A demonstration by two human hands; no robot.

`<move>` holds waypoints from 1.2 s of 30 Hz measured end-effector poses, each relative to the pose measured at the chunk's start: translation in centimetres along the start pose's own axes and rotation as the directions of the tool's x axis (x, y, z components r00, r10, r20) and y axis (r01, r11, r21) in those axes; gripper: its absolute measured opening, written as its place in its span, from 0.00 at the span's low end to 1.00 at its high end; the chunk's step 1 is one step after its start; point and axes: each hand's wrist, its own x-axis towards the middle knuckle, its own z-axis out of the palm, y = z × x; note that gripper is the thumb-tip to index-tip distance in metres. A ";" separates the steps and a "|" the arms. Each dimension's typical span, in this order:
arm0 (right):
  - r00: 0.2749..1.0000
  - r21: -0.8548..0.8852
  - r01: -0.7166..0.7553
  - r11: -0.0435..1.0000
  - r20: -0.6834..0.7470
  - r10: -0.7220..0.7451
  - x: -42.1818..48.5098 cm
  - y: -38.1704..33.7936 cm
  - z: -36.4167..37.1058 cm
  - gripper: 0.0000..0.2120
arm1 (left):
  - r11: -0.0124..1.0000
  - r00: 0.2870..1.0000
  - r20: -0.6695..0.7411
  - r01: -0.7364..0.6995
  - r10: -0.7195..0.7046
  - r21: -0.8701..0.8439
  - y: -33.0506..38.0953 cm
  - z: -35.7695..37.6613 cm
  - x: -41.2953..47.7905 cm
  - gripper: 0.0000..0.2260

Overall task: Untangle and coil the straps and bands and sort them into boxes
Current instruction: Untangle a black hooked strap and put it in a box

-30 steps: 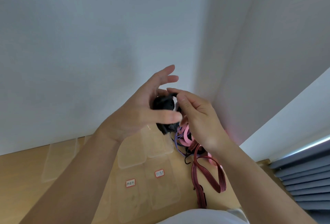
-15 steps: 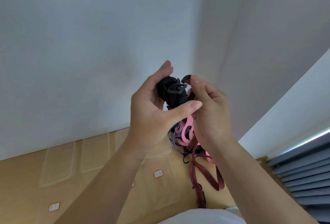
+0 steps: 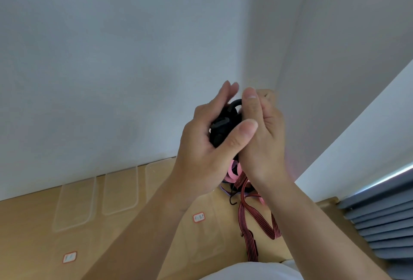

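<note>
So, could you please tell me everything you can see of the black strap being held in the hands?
The black strap is a compact bundle, seemingly woven webbing, with a plastic-looking buckle on its front and a curved loop at the top. It is held up before the wall. The left hand grips it, thumb across its front; the right hand holds its right side, hiding much of it.

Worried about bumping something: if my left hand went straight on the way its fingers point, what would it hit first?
Probably the wall: the left hand points up past the black strap, beside the right hand. Depth unclear.
</note>
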 end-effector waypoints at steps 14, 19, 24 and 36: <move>0.772 0.486 -0.622 0.614 0.509 0.380 0.5 -2.5 -0.7 0.25 | 0.867 0.938 0.137 -0.346 0.318 0.358 0.7 0.1 0.6 0.28; 0.734 0.559 -0.678 0.477 0.483 0.477 0.8 -1.7 -0.5 0.22 | 0.717 0.930 0.154 -0.357 0.334 0.599 0.7 -0.1 1.0 0.31; 0.902 0.543 -0.414 0.731 0.134 0.411 0.8 -1.9 -0.3 0.12 | 0.813 0.949 -0.120 -0.181 0.293 0.553 -0.1 -0.1 0.3 0.24; 0.933 0.624 -0.352 0.697 0.177 0.312 1.4 -2.1 -1.4 0.09 | 0.785 0.941 -0.089 -0.218 0.328 0.580 0.6 -0.3 0.2 0.11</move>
